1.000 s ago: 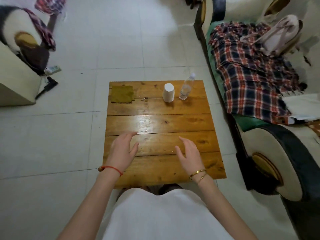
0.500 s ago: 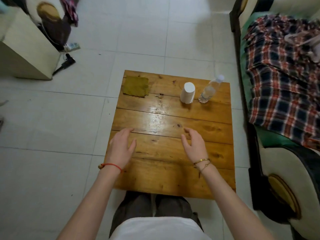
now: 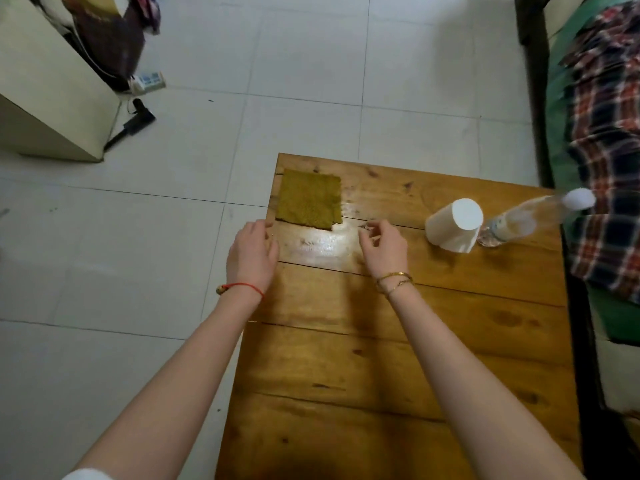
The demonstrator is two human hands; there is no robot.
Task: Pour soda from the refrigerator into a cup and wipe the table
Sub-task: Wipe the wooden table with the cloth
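A wooden plank table [image 3: 398, 358] fills the lower right. An olive-green cloth [image 3: 310, 198] lies flat at its far left corner. A white paper cup [image 3: 454, 225] stands upside down near the far right, and a clear plastic bottle [image 3: 519, 220] with a white cap stands just to its right. My left hand [image 3: 252, 258] hovers at the table's left edge, just below the cloth, with relaxed fingers and nothing in it. My right hand [image 3: 382, 249] hovers right of the cloth's near corner, fingers loosely curled and empty.
A beige cabinet [image 3: 45, 98] stands at the far left with a power strip [image 3: 147, 81] and a black plug [image 3: 133, 123] on the tiled floor beside it. A green sofa with a plaid blanket [image 3: 606, 133] runs along the table's right side.
Both hands have reached forward across the table and now sit just short of the green cloth. The view has shifted left and closer to the table.
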